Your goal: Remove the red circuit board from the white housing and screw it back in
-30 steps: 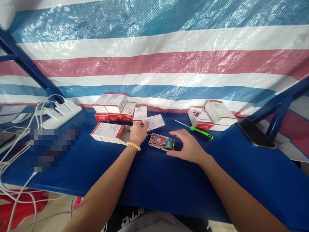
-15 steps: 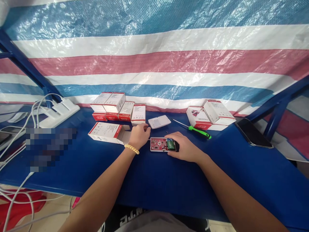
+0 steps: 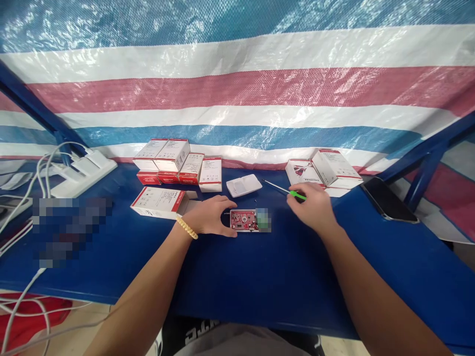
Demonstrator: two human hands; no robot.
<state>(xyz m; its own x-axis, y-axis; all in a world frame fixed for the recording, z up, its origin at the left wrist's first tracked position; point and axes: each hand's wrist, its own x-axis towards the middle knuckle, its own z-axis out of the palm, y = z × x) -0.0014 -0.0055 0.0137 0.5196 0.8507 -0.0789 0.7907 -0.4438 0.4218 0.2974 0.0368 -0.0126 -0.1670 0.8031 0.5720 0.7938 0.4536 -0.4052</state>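
From the head camera, we rest our left hand (image 3: 210, 217) on the blue table (image 3: 260, 277), fingers cupped loosely around the left end of the red circuit board (image 3: 243, 219) in its white base, touching it. Our right hand (image 3: 311, 210) lies over the green-handled screwdriver (image 3: 293, 193); we cannot tell whether the fingers have closed on it. A white cover (image 3: 244, 185) lies just behind the board.

Red circuit board (image 3: 243, 219), green-handled screwdriver (image 3: 285, 190)
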